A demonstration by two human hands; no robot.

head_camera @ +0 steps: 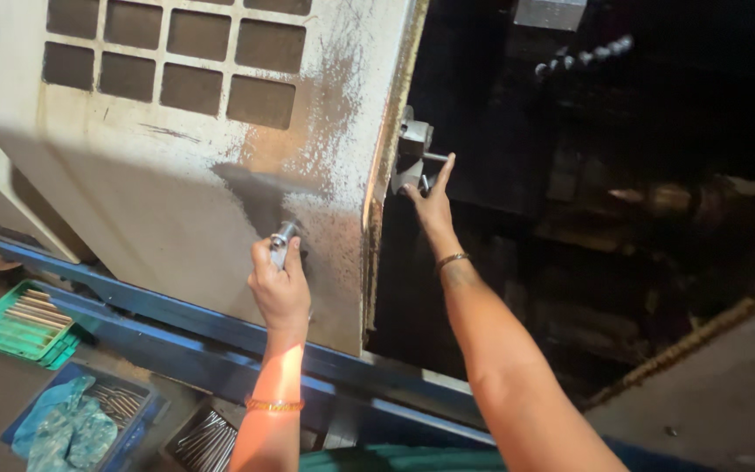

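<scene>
My left hand (280, 284) is closed around a short silver metal rod (282, 238), held up in front of the worn white machine door (176, 166). My right hand (432, 199) reaches into the dark machine opening, fingers spread, touching a metal chuck (412, 149) with a thin rod sticking out of it. Whether the right hand grips that rod is not clear. Both wrists carry bangles.
A blue rail (176, 328) runs below the door. A green tray (24, 322) with metal rods sits at lower left. A blue crate (80, 411) holds rods and a teal cloth; a dark crate (207, 441) holds more rods. The dark machine interior (622, 218) fills the right.
</scene>
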